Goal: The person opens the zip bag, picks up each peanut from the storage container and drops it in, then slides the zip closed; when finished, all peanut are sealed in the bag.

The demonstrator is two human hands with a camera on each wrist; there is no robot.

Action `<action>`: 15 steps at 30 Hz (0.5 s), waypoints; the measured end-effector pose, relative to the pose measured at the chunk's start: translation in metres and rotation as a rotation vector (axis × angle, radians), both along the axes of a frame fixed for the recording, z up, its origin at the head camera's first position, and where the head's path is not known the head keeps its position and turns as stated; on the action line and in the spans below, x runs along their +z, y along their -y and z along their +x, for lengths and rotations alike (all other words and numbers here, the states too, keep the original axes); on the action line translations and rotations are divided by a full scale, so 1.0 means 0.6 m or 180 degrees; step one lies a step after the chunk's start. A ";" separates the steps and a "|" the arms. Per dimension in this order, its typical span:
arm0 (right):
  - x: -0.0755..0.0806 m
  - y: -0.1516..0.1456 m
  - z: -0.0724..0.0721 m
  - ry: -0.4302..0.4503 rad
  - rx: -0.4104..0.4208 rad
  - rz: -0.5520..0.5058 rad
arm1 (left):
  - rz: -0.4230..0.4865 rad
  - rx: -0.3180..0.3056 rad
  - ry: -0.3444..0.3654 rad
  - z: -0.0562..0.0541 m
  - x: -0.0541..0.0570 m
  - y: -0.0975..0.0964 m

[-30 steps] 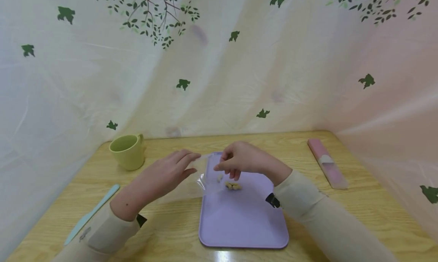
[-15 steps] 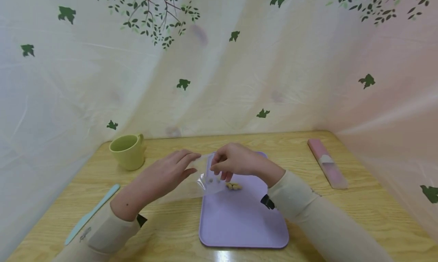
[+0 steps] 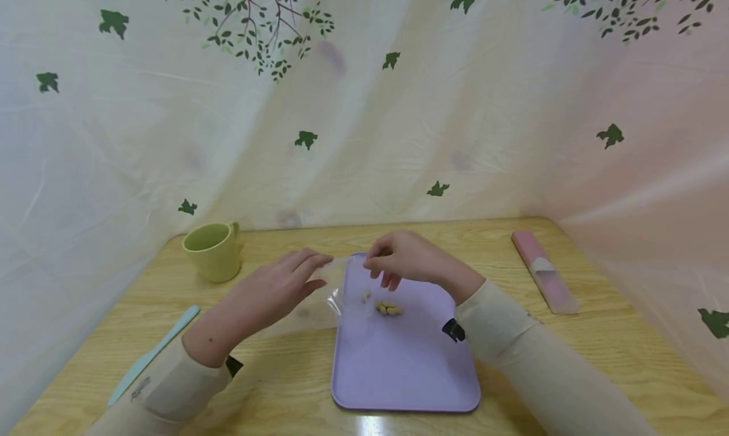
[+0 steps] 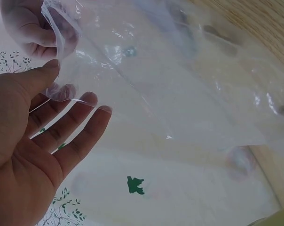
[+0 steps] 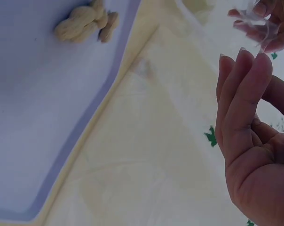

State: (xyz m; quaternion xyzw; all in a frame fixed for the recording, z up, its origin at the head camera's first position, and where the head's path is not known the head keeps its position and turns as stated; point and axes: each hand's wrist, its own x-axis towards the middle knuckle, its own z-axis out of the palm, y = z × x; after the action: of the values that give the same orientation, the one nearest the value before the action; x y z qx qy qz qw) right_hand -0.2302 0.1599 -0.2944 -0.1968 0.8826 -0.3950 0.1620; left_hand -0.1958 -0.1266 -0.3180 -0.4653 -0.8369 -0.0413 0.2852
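My left hand (image 3: 285, 284) holds the rim of a clear plastic bag (image 4: 146, 80) between thumb and fingers; the bag stretches over the left edge of a purple tray (image 3: 407, 366). Two blurred brownish shapes show through the film in the left wrist view. Right of the bag's mouth hovers my right hand (image 3: 407, 259), fingers loosely bent, nothing visible in them. Below it, several peanuts in the shell (image 3: 389, 308) lie on the tray. One more small peanut (image 3: 366, 295) appears through or beside the bag's edge; I cannot tell which.
A yellow-green mug (image 3: 213, 252) stands at the back left of the wooden table (image 3: 285, 385). A pale blue spatula-like tool (image 3: 152, 357) lies at the left. A pink flat case (image 3: 543, 271) lies at the right. A leaf-print curtain (image 3: 353, 119) hangs behind.
My right hand went left to the bag's mouth and a small pale thing showed beneath its fingers; it has since drawn back right. The left hand and bag have hardly moved.
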 end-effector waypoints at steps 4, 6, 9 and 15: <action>-0.012 -0.016 -0.019 0.0044 -0.0108 -0.0008 | 0.0008 -0.0020 -0.0009 0.001 0.002 0.000; -0.021 -0.023 -0.027 0.0091 -0.0135 0.0019 | -0.0003 -0.0019 0.0000 0.000 0.002 0.001; -0.033 -0.035 -0.038 0.0191 -0.0133 0.0128 | -0.0011 -0.0034 -0.0017 -0.001 0.001 0.001; -0.056 -0.051 -0.049 0.0380 -0.0009 0.0510 | 0.0039 -0.0118 -0.0146 -0.004 0.000 0.001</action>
State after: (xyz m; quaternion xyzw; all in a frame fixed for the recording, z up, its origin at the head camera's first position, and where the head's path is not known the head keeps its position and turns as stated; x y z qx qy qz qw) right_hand -0.2598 0.1905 -0.3281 -0.1580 0.9004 -0.3344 0.2290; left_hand -0.1980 -0.1272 -0.3182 -0.4797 -0.8212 -0.0410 0.3064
